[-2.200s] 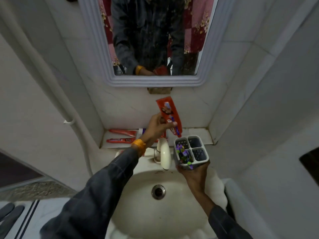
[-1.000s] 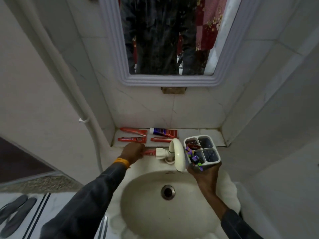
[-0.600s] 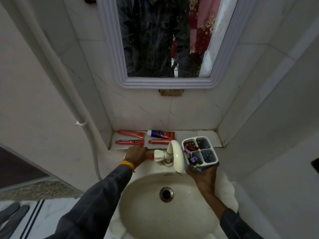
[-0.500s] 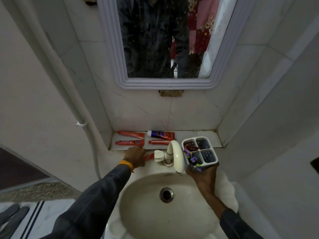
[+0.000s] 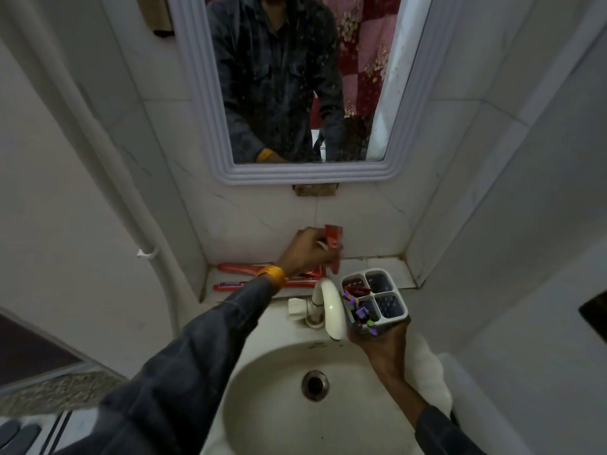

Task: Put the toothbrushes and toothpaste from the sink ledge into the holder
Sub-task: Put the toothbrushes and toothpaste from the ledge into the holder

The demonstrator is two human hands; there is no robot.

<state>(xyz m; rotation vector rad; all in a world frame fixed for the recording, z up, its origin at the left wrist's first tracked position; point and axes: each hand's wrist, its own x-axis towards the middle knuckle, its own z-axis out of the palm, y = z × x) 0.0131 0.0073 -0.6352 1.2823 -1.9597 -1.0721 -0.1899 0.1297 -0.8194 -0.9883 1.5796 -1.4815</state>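
My left hand (image 5: 307, 252) is raised above the ledge, shut on a small red toothpaste tube (image 5: 333, 239) held nearly upright, up and to the left of the holder. My right hand (image 5: 381, 343) grips the white four-compartment holder (image 5: 392, 318) from below, right of the tap. A red tube sits in its back-left compartment and purple-and-green items in the front-left; the two right compartments look empty. Two long red tubes (image 5: 236, 268) (image 5: 230, 285) lie on the tiled ledge (image 5: 391, 267), partly hidden by my left wrist.
A cream tap (image 5: 328, 303) arches over the oval basin (image 5: 262, 389), close to the holder's left side. A framed mirror (image 5: 295, 80) hangs on the back wall. A white pipe (image 5: 108, 152) runs down the left wall. The right wall stands close to the holder.
My left hand was down by the tap taking a small red tube; it has risen with the tube to above the ledge. The holder stays in my right hand.
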